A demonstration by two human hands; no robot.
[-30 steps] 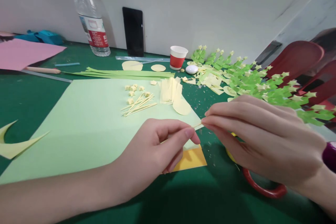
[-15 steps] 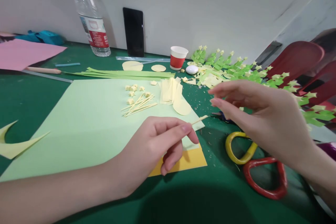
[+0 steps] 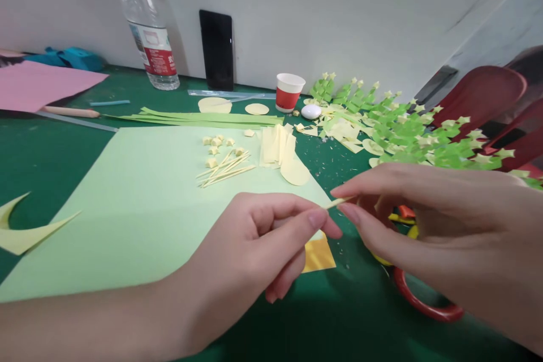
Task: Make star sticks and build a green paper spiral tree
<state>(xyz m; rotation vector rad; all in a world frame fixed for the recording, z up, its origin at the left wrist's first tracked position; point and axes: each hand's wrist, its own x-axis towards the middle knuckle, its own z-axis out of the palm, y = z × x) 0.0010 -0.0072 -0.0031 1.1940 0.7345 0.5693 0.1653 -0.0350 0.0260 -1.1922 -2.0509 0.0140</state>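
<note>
My left hand [image 3: 271,237] pinches a thin pale yellow stick [image 3: 335,203], toothpick-like, between thumb and forefinger. From the right, the thumb and forefinger of my right hand [image 3: 424,226] close on its other end. Most of the stick is hidden by my fingers. Beyond my left hand, several similar sticks [image 3: 227,169] lie in a loose pile on the light green sheet [image 3: 139,209]. Small folded paper stars [image 3: 212,150] rest beside them. Pale yellow paper strips [image 3: 275,144] are stacked to the right of these, with a rounded paper piece [image 3: 296,172] at their edge.
Under my right hand lie red-and-yellow-handled scissors [image 3: 428,300]. Green paper plants with stars [image 3: 428,130] line the right. A paper cup [image 3: 289,93], a phone [image 3: 217,51] and a bottle [image 3: 153,39] stand along the wall. Pink paper [image 3: 42,85] lies at the left.
My right hand has come down and left from above the scissors, and its fingertips now grip the stick's free end. My left hand has shifted slightly right with the stick.
</note>
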